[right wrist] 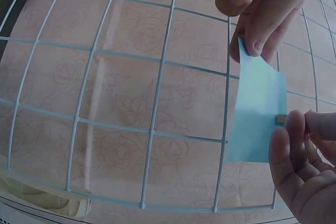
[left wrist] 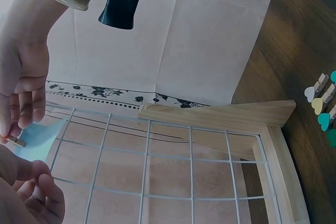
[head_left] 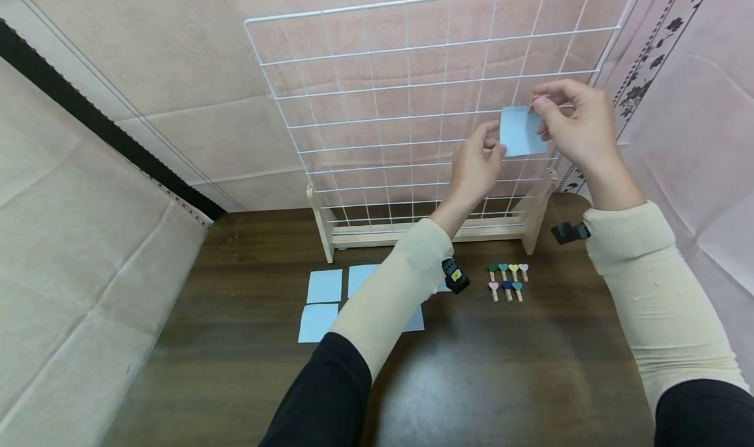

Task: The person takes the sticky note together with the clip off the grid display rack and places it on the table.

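A square sheet of light blue paper point(head_left: 518, 133) is held up against the right part of a white wire grid point(head_left: 409, 118). My left hand point(head_left: 476, 162) pinches the left edge of the paper between thumb and fingers. At the paper's upper right edge, my right hand point(head_left: 580, 118) pinches a small wooden clothespin point(right wrist: 281, 119). The clothespin's tip sits at the sheet's edge, with most of it hidden by the fingers. Whether it also grips a grid wire, I cannot tell.
Wooden feet point(head_left: 321, 224) hold the grid upright on the dark wooden table point(head_left: 235, 368). More blue sheets point(head_left: 324, 286) lie in rows, partly behind my left sleeve. Several small clothespins with coloured hearts point(head_left: 508, 286) lie to the right. Pale patterned cloth point(head_left: 147, 61) surrounds the table.
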`<state>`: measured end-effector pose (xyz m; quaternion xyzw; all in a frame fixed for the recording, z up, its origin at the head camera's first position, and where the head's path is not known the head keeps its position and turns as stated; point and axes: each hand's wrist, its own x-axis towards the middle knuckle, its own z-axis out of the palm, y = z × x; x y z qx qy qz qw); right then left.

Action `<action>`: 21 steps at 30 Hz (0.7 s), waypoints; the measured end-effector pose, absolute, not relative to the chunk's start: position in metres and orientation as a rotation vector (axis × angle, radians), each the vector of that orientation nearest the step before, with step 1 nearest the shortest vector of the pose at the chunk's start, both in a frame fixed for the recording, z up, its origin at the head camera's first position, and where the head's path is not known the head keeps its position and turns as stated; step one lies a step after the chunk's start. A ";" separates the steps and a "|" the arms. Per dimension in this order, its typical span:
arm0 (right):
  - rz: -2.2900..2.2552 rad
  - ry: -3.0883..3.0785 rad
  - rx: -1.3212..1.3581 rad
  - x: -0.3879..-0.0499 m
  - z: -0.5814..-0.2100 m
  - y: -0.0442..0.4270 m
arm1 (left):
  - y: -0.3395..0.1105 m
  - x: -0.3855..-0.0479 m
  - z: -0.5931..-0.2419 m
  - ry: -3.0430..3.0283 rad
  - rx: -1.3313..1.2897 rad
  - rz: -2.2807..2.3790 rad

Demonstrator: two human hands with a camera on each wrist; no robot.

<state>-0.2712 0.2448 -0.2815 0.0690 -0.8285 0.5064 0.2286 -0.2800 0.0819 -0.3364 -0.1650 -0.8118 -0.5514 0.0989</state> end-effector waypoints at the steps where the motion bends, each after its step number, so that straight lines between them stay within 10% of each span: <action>1: 1.387 -2.276 0.192 -0.272 -0.282 0.245 | 0.081 -0.280 -0.336 -2.403 -0.488 -1.618; 21: 1.317 -2.171 0.180 -0.274 -0.285 0.240 | 0.071 -0.275 -0.340 -2.427 -0.528 -1.563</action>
